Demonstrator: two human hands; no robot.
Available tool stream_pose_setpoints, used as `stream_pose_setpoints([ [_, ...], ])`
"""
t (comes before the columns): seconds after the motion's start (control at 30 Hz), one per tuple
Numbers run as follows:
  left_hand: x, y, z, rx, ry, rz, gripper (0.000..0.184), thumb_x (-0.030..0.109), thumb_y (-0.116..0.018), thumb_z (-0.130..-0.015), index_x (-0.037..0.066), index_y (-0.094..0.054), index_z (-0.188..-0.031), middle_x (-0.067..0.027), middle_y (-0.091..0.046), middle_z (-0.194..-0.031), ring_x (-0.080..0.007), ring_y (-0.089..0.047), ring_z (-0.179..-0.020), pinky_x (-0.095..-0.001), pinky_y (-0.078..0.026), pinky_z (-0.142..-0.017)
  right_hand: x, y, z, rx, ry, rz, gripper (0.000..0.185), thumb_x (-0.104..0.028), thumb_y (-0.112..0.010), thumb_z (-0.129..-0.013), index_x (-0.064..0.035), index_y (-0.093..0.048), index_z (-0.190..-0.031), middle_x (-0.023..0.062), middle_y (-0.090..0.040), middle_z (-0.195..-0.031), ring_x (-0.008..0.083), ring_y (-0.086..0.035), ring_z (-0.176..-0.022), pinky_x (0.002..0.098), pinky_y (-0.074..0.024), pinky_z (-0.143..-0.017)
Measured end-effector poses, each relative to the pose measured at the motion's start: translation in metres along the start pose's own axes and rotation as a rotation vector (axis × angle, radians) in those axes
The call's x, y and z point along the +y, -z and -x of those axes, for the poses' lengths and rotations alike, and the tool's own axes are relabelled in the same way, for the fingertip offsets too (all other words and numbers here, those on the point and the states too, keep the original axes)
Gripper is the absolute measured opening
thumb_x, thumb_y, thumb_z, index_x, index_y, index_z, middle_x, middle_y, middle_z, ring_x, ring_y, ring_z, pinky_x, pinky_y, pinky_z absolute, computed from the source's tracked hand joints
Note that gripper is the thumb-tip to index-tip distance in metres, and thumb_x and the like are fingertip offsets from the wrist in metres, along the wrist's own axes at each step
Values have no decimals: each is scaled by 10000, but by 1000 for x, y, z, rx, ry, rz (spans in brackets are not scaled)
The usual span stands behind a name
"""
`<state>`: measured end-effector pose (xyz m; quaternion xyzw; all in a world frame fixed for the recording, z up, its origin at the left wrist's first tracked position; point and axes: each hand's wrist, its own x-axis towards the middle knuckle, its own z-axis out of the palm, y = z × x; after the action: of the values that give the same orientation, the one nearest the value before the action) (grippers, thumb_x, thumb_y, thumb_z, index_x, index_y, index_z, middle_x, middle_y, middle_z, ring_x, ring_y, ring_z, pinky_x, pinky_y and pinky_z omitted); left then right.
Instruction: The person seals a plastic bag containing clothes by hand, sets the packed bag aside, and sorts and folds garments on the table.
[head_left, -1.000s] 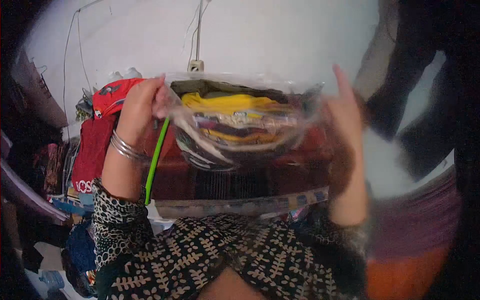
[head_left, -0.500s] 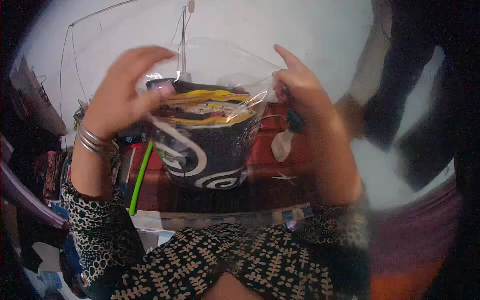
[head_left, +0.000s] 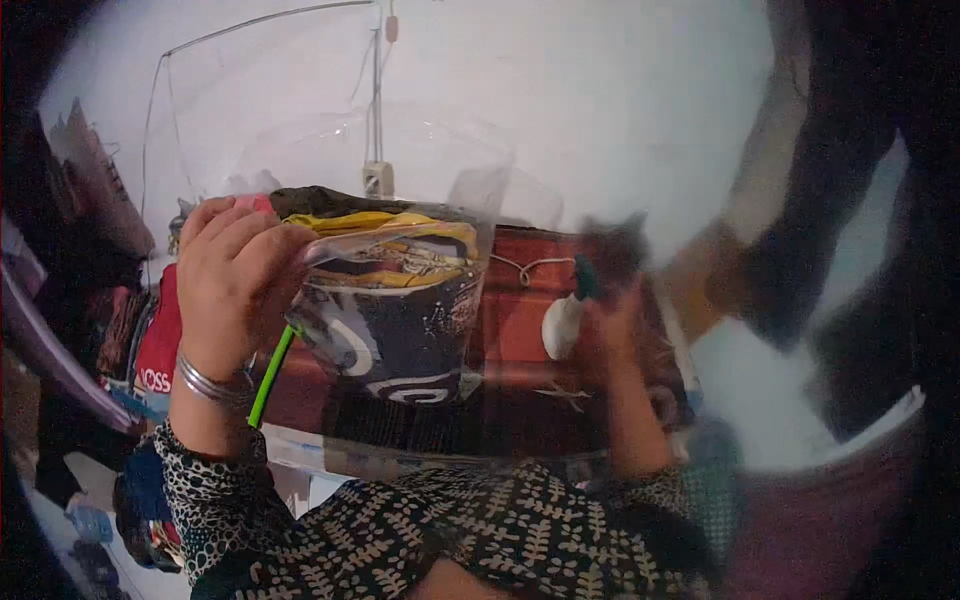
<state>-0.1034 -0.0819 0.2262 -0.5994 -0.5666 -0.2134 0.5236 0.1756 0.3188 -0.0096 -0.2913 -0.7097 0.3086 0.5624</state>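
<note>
A clear plastic bag [head_left: 415, 150] holds folded cloth [head_left: 400, 335], dark with pale swirls and yellow edges at the top. My left hand [head_left: 235, 270], with silver bangles at the wrist, grips the left side of the bag near its upper edge, fingers closed. Out to the right, my right hand [head_left: 612, 315] is apart from the bag and smeared by motion. A dark blurred shape [head_left: 612, 245] shows just above it; what it is and whether the hand holds it, I cannot tell. Close to that hand lies a white and green object [head_left: 562, 325] with a cord.
The bag is above a reddish-brown surface [head_left: 520, 310]. A bright green stick [head_left: 270, 380] lies to its left. Stacked clothes, including a red garment [head_left: 160, 345], are at the far left. A socket with a cable [head_left: 378, 180] is against the white wall behind.
My right hand has left the bag's upper right side and moved down. The bag and my left hand sit slightly lower in view, and my left fingers have closed on its side.
</note>
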Motion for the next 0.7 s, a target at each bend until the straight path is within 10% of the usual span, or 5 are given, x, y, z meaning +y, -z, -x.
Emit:
stream_pose_setpoints([
  [0.1,0,-3,9,25,17,-46,160,182,-728,-705,149,-650,-841,-16,-637,-792,-234,-624,-829,-418,-443,-826,-5,-31,20,-22,-108,333,1124,-247,-814,-713,-94,-45,-1519,195,-424,-1369,328,-452,-1258,432,-391,-1025],
  [0.2,9,-6,12,77,62,-20,164,201,-724,-700,169,-657,-847,5,-618,-782,-212,-602,-813,-410,-419,-829,61,-47,-6,10,-276,-145,1071,-226,-809,-718,-95,-113,-1521,153,-521,-1245,240,-555,-1087,374,-446,-930],
  [0.4,28,-37,36,206,121,46,181,215,-726,-701,187,-669,-871,41,-590,-763,-172,-566,-784,-405,-373,-826,14,-15,-53,-108,-134,-135,496,-233,-745,-801,-37,-555,-1215,66,-605,-925,155,-586,-793,296,-477,-672],
  [0.5,39,-44,40,322,169,133,194,214,-726,-706,197,-685,-896,54,-575,-744,-179,-543,-758,-418,-351,-833,-151,24,-62,-233,-286,-121,304,-310,-713,-839,-47,-639,-970,26,-599,-803,145,-588,-671,285,-474,-579],
  [0.7,50,-52,46,420,136,279,175,244,-727,-709,215,-694,-879,63,-573,-741,-162,-530,-724,-419,-333,-821,-328,17,-108,-517,-23,-169,558,-350,-655,-866,-87,-522,-1339,91,-640,-903,96,-569,-505,205,-489,-490],
])
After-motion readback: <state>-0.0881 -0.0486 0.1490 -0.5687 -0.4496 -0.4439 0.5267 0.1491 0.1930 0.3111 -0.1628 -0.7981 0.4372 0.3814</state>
